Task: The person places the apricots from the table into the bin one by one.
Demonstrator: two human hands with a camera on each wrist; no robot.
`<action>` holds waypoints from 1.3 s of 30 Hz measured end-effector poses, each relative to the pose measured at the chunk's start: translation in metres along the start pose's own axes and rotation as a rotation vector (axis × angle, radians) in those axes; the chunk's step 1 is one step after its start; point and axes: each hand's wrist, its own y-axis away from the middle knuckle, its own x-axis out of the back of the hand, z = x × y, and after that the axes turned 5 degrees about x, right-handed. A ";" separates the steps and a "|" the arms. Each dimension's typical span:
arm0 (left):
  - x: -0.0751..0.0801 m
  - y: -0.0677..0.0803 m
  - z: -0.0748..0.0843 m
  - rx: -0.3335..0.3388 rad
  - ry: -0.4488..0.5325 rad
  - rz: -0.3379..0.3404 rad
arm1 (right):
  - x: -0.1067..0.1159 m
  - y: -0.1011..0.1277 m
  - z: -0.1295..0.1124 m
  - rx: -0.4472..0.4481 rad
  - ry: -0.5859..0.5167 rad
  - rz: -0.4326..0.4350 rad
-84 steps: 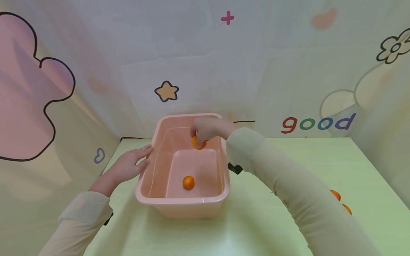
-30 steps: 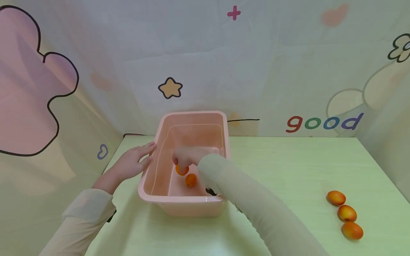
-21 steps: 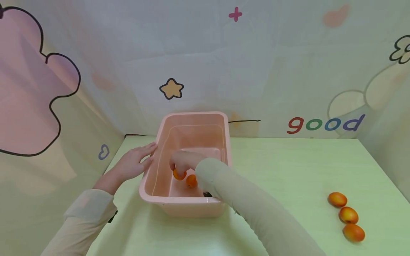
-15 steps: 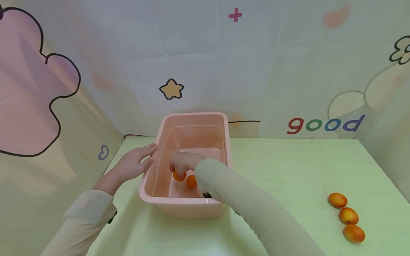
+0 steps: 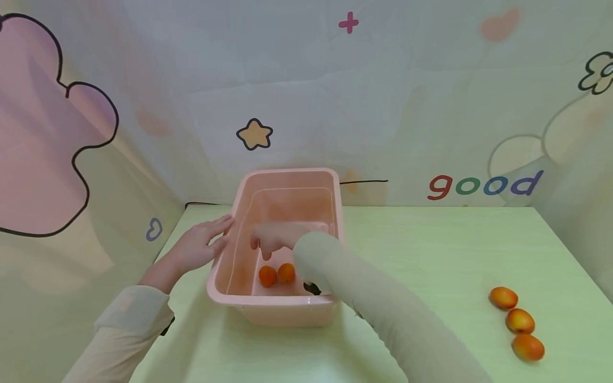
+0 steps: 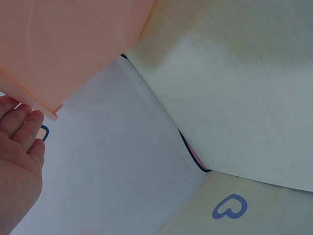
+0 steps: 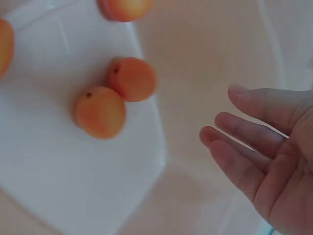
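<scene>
I am holding my right hand inside the pink tub, fingers loose and empty, just above the two apricots that are lying side by side on the tub floor at about 6 o'clock, touching each other (the wrist view shows them pressed together, with reflections of them showing on the glossy wall beyond). My left hand is resting flat with straight fingers against the tub's outer wall at 9 o'clock, gripping nothing.

What could go wrong, as I am judging it: the fruit is round and the tub floor is smooth, so a brush from my fingertips or sleeve while I am drawing the arm out could send either apricot rolling toward the far end. My forearm is crossing the near rim at about 5 o'clock, and catching that rim could drag or tip the tub, since my left hand is only leaning on it and not clasping it.

The tub is holding only those two apricots, as far as I can see. Three more fruits are lying in a row on the green desk, well apart from the tub at 4 o'clock.
</scene>
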 end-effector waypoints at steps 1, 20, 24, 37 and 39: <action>0.000 0.000 0.000 -0.003 0.000 0.001 | 0.003 -0.008 0.001 0.062 0.109 -0.015; 0.003 0.003 0.006 -0.021 -0.021 0.014 | 0.064 0.002 0.028 0.344 0.442 0.030; 0.003 0.003 0.007 -0.014 -0.017 0.011 | 0.076 0.015 0.037 0.344 0.472 0.042; 0.000 0.000 0.004 -0.036 -0.026 0.023 | 0.102 0.068 0.090 0.471 0.473 0.064; 0.000 0.000 0.004 -0.032 -0.026 0.020 | 0.104 0.073 0.101 0.474 0.451 0.073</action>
